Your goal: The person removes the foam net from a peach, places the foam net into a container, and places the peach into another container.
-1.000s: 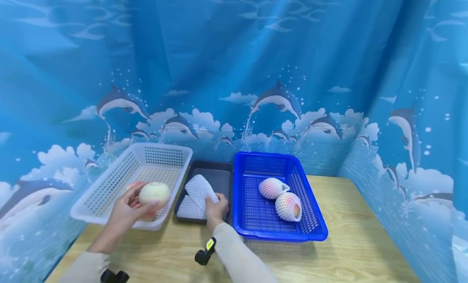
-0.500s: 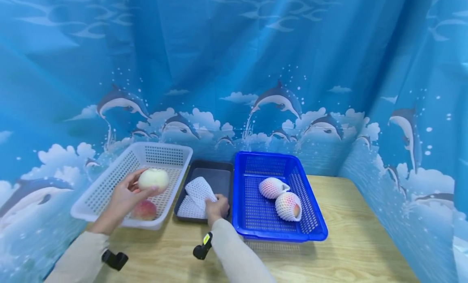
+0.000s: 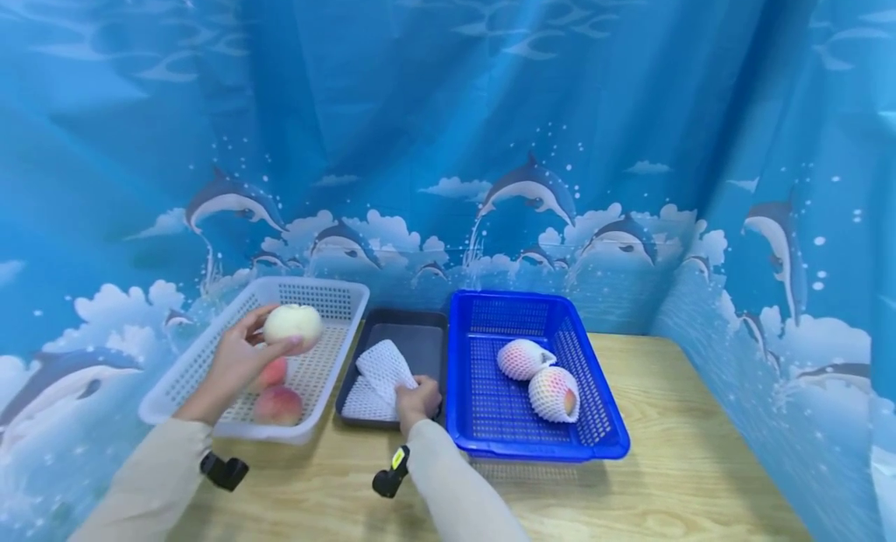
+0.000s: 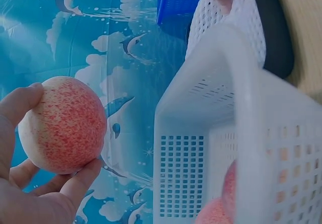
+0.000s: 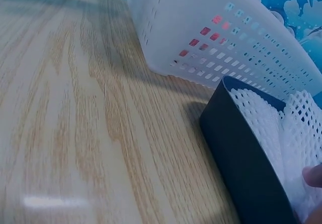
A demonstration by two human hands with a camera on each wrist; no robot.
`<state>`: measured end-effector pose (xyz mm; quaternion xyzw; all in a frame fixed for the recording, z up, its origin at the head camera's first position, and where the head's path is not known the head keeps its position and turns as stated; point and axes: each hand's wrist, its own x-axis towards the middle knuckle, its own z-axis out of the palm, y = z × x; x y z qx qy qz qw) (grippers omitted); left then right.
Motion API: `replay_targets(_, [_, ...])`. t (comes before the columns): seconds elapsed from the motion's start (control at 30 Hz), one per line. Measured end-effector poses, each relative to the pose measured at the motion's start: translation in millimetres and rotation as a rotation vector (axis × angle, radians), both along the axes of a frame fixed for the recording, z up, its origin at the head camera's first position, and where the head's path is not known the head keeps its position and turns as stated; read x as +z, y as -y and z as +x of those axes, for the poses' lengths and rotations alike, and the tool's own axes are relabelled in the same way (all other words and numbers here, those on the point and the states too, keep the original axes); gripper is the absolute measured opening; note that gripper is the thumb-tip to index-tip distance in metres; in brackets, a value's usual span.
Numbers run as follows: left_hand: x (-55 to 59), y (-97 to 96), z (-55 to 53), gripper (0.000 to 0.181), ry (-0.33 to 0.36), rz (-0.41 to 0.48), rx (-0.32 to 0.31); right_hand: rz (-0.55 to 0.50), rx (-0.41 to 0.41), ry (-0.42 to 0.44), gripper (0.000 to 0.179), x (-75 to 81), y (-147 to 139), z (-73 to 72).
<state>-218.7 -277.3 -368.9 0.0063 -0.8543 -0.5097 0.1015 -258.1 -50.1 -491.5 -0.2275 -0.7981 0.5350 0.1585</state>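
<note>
My left hand [image 3: 241, 355] grips a pale, red-speckled peach [image 4: 70, 126] with thumb and fingers, holding it above the white basket [image 3: 164, 394]. Two more peaches lie in that basket; the nearer peach [image 3: 278, 406] shows fully in the head view, the other partly behind the hand. In the dark grey tray [image 3: 420, 332], white foam net sleeves lie folded. My right hand [image 3: 418, 400] pinches the end of the upper foam net sleeve [image 3: 385, 368], which still rests on the other one. Only the tips of the right hand's fingers show in the right wrist view.
To the right of the tray stands a blue basket [image 3: 483, 451] holding two peaches in foam nets [image 3: 553, 394]. The three containers sit side by side on a wooden table [image 3: 672, 449]. A dolphin-print curtain [image 3: 448, 138] hangs behind and at both sides.
My left hand has lifted the peach up out of the white basket, uncovering the two peaches below. The right hand has barely moved and keeps hold of the foam net sleeve.
</note>
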Motion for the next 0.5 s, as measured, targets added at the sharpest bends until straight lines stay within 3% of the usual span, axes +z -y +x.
replay_targets(0.2, [2.4, -0.3, -16.1, 0.084, 0.020, -0.031, 0.037, -0.013, 0.027, -0.013, 0.019, -1.0, -2, 1.4])
replay_targets(0.5, [-9.9, 4.2, -39.5, 0.088, 0.077, 0.021, -0.002, -0.032, 0.058, -0.096, 0.037, 3.5, -1, 3.4])
